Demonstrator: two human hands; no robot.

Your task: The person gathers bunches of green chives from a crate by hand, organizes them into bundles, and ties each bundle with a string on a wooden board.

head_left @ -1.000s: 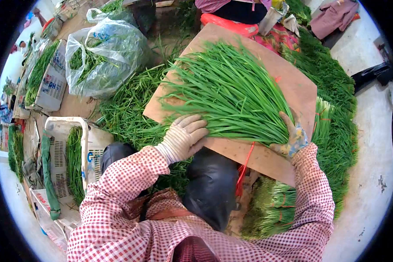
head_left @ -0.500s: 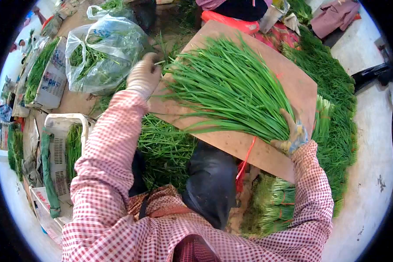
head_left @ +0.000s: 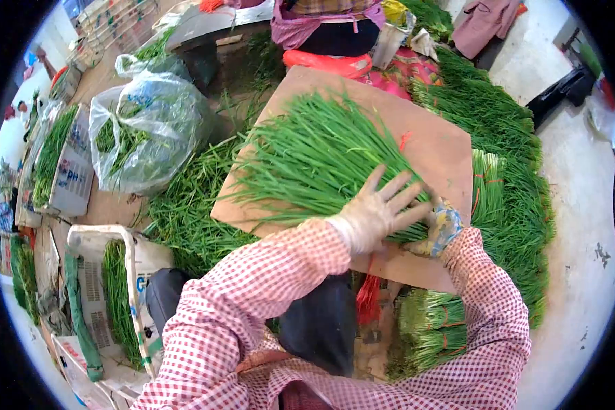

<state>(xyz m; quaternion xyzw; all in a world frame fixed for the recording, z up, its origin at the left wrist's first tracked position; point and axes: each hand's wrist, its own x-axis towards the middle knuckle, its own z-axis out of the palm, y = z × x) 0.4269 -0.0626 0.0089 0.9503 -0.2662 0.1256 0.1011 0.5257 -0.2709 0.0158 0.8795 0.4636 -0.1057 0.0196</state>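
Head camera: I'm seeing the greens lying fanned out on the brown board. My right hand is gripping their gathered end, partly hidden; my left hand is showing wide-spread fingers over them, clasping nothing.

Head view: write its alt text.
A fanned bundle of long green leaves lies on a brown board, its narrow end in a blue-yellow gloved right hand, a cream-gloved left hand spread over it. Red-banded green bunches lie right of the board.
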